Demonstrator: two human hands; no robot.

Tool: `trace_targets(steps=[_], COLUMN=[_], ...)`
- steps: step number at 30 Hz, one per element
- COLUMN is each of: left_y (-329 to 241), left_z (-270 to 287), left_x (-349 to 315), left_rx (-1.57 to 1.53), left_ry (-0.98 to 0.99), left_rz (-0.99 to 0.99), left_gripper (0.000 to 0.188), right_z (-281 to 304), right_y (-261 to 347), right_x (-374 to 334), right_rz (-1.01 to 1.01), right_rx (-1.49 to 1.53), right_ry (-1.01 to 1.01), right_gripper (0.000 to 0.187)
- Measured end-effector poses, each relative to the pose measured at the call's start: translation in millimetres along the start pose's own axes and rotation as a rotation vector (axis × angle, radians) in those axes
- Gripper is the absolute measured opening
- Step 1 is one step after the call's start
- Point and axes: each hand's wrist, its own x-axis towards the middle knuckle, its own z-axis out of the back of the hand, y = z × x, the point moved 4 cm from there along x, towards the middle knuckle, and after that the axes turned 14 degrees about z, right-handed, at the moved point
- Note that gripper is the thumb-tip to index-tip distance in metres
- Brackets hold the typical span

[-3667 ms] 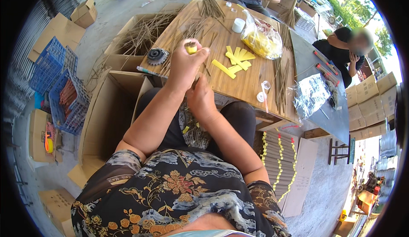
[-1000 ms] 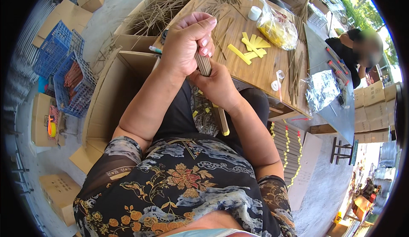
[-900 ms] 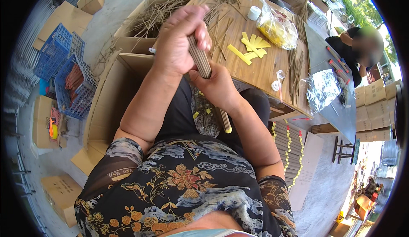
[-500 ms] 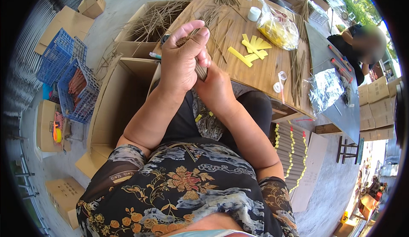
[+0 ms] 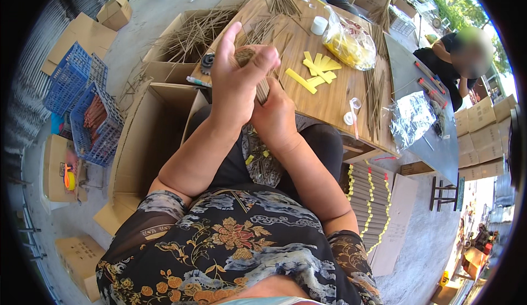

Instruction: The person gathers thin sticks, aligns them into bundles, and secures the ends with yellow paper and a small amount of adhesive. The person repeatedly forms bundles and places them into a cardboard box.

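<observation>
Left hand (image 5: 237, 80) and right hand (image 5: 276, 119) press together, gripping a bundle of thin sticks (image 5: 258, 77). Yellow strips (image 5: 315, 69) lie on the wooden table (image 5: 335, 99) at 2 o'clock.

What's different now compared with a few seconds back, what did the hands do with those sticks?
Earlier the left hand reached out over the wooden table holding a small yellow piece. Since then both hands have drawn back toward the body and taken hold of a bundle of thin brown sticks, the left gripping its top, the right hand below. The yellow strips, plastic bag and cardboard box stayed put.
</observation>
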Motion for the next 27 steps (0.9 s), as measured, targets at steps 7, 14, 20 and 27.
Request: trace_targets(steps=[7,14,20,27], left_y=[20.7,8.4,-29.0,-58.8], left_z=[7.8,-6.6,-23.7,-30.8], left_x=[-13.0,-22.2,-32.3,-46.0], left_rx=[0.306,0.289,0.613,0.957], left_ry=[-0.033,-0.012,0.051,0.193], left_rz=[0.065,0.047,-0.326,-0.324], left_gripper=[0.047,0.032,0.036,0.055], right_z=[0.3,-4.9,13.4,95.2], right_y=[2.1,-2.1,27.1,52.0], right_x=[-4.0,-18.8,-3.4,-0.2], right_rz=[0.168,0.220,0.259,0.229], right_rx=[0.013,-0.024,0.242,0.278], right_ry=[-0.014,-0.008,0.137,-0.223], right_gripper=[0.032,0.037,0.047,0.036])
